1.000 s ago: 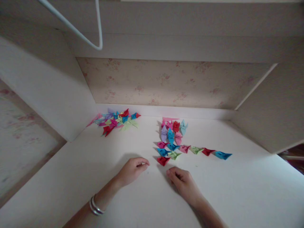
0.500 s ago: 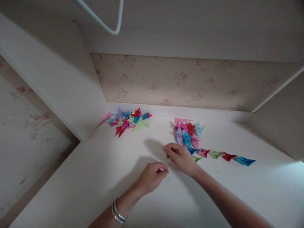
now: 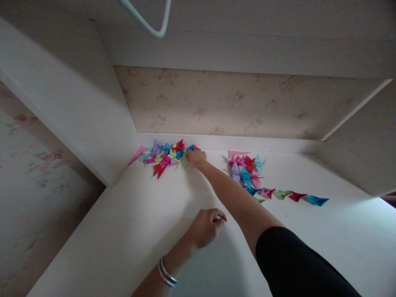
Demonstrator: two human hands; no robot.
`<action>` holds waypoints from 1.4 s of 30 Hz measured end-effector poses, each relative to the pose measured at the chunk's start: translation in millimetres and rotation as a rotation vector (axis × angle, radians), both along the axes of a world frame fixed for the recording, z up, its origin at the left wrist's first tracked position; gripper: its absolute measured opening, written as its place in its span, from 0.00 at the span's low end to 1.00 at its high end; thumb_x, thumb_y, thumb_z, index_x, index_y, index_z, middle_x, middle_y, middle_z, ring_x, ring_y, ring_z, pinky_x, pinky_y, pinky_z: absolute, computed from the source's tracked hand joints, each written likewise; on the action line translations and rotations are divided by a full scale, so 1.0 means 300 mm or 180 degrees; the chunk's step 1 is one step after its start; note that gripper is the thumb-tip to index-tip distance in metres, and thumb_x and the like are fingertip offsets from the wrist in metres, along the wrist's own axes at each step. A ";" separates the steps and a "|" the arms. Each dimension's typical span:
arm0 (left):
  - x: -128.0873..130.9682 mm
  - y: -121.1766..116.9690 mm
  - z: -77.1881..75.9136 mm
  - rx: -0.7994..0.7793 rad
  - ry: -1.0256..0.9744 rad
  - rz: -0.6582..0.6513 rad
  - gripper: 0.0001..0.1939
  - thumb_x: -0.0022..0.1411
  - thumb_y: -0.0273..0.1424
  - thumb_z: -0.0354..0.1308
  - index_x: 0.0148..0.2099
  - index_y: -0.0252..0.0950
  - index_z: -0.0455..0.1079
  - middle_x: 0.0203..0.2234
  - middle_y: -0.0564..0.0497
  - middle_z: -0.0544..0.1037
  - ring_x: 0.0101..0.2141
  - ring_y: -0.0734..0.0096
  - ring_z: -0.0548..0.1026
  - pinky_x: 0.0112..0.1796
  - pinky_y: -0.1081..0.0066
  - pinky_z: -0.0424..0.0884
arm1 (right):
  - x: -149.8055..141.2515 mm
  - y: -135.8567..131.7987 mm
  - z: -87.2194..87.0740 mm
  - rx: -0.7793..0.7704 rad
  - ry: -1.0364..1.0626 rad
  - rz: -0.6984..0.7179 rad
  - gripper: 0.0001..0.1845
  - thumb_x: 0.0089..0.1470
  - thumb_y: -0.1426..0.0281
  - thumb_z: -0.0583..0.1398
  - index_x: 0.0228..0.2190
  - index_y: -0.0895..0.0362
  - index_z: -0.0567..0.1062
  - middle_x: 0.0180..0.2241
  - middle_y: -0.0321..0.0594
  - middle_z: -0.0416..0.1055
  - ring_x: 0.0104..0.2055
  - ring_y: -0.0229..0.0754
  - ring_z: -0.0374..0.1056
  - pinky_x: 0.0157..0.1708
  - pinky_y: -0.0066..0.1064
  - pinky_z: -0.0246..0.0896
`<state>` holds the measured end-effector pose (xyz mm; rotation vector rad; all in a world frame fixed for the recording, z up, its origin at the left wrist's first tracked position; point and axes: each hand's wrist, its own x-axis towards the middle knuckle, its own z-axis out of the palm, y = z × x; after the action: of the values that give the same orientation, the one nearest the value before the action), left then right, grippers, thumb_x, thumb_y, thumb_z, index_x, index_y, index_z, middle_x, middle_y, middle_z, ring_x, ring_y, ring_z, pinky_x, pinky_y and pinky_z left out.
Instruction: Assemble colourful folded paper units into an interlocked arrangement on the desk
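Observation:
My right hand reaches to the right edge of a pile of folded paper cranes by the back wall. It touches or covers part of a pale green crane; its fingertips are mostly hidden. Nearer to me, my left hand, with two silver bangles on the wrist, is held above the white surface. Thumb and fingers are curled together in a pinch, and anything between them is too small to make out. On the right lies a second cluster of cranes, several colours side by side.
From the right cluster a row of folded papers runs rightward, ending in a blue one. A pink paper piece lies behind the cluster. White panels enclose the surface. A white curved rod hangs overhead.
My right hand has moved forward and left, from beside the right cluster to the left pile. My left hand has shifted slightly right, still pinched. The view has tilted a little.

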<state>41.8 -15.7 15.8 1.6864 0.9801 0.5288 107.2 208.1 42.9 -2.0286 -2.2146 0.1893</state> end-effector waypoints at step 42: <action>0.000 0.003 0.005 0.0064 0.0128 0.0009 0.15 0.58 0.33 0.51 0.41 0.34 0.77 0.26 0.50 0.76 0.24 0.73 0.68 0.24 0.75 0.59 | 0.056 0.069 0.000 0.0384 0.0257 -0.0008 0.16 0.57 0.68 0.52 0.42 0.50 0.77 0.43 0.44 0.75 0.45 0.47 0.70 0.42 0.34 0.61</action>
<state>41.8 -14.9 17.2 1.7196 1.0094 0.5099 123.9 228.8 43.0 -1.9262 -2.1214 0.1313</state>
